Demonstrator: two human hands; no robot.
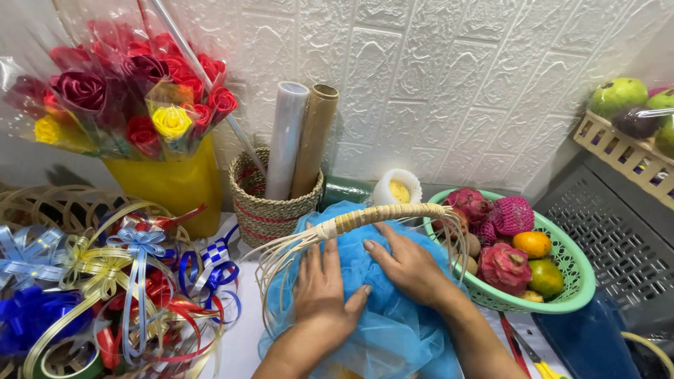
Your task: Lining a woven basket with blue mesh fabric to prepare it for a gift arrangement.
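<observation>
Left hand (319, 298) and right hand (411, 267) lay flat, pressing soft blue tulle (393, 330) under the stiff wicker handle (379, 217); light, crushable stuff.

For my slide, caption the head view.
Both hands press blue mesh into a wicker basket beside fruit.

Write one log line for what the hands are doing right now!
left hand: flat on blue netting | right hand: flat on netting | basket handle: over hands | fruit bowl: right
</observation>
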